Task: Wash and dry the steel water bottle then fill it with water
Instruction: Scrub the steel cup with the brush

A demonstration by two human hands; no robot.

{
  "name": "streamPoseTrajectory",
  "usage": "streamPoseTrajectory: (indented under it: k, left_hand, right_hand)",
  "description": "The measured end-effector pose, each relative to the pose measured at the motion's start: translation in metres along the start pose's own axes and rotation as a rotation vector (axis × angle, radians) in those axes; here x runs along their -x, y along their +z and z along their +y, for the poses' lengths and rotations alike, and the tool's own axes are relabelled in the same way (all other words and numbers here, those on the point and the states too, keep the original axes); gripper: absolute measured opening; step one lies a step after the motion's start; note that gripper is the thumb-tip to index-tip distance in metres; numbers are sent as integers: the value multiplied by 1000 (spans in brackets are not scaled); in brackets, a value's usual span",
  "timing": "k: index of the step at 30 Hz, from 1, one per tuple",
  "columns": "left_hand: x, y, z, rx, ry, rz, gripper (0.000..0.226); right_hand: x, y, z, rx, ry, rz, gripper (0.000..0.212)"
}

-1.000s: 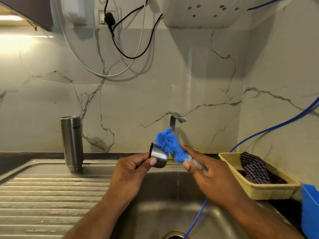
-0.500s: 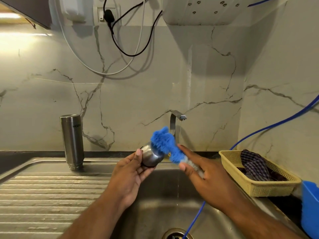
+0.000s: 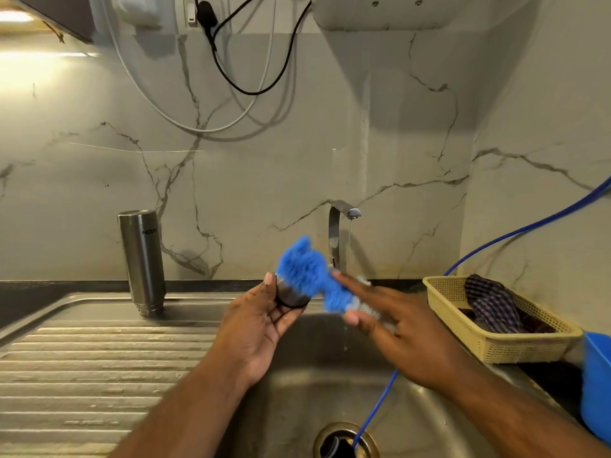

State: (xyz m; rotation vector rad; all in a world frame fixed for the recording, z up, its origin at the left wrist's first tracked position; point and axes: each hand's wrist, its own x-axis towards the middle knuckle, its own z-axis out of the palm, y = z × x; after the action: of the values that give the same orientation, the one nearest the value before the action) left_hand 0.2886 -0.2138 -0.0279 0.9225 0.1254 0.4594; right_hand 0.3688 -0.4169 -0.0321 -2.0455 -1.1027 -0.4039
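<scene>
Over the steel sink, a person's left hand is cupping a small steel cap, fingers curling around its rim, while the right hand is pinching the handle of a fluffy blue brush between thumb and fingers and pressing its head into the cap. Just behind them, the tap is letting down a thin stream that is falling past the hands into the basin. The steel water bottle itself appears to be standing mouth-down on the ribbed drainboard, well apart to the left. The wet, rounded cap, held only at its edge, is probably risking a slip: a hard push from the brush could be knocking it out of the fingers and down toward the open drain, where a blue hose is running in. The tall bottle, balancing on its narrow end, could be toppling if a forearm is swinging that way. At the right, a checked cloth is lying in a yellow basket beside the basin, near enough for splashes to be wetting it before any drying is beginning.
</scene>
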Motion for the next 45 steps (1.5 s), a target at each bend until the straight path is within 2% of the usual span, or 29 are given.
streamPoseTrajectory:
  k: [4, 7, 10, 13, 16, 22, 28, 33, 37, 39, 41, 43, 45]
  left_hand:
    - [-1, 0, -1, 35, -9, 0, 31]
    - [-1, 0, 0, 110, -24, 1, 28]
    - [-2, 1, -2, 219, -45, 29, 24]
    - [-5, -1, 1, 385, -15, 55, 25]
    - [-9, -5, 6, 476, 20, 98, 32]
    - [5, 16, -16, 283, -67, -10, 27]
    - [-6, -5, 9, 460, 41, 110, 33]
    - [12, 22, -22, 246, -108, -24, 30]
    - [0, 10, -6, 358, -34, 14, 30]
    - [-6, 0, 1, 359, -13, 67, 32]
    - [-2, 3, -4, 271, -68, 89, 29]
    - [4, 8, -13, 178, -122, 59, 28]
    - [6, 10, -17, 157, -120, 47, 28]
  right_hand:
    - [-3, -2, 2, -53, 57, 26, 51]
    - [-1, 0, -1, -49, 23, -42, 50]
    - [-2, -1, 0, -139, 85, 2, 47]
    - [2, 1, -4, -149, 118, -91, 52]
    - [1, 8, -7, -104, 113, -151, 49]
    - [-2, 9, -8, -238, 195, 32, 48]
    - [3, 15, -13, -120, 148, -127, 48]
    - [-1, 12, -5, -185, 173, 64, 50]
    - [4, 11, -8, -213, 89, 22, 50]
    - [6, 12, -9, -131, 24, 3, 51]
    - [4, 10, -9, 4, -2, 18, 52]
    - [2, 8, -8, -5, 6, 72, 53]
    - [4, 6, -9, 49, -39, 53, 53]
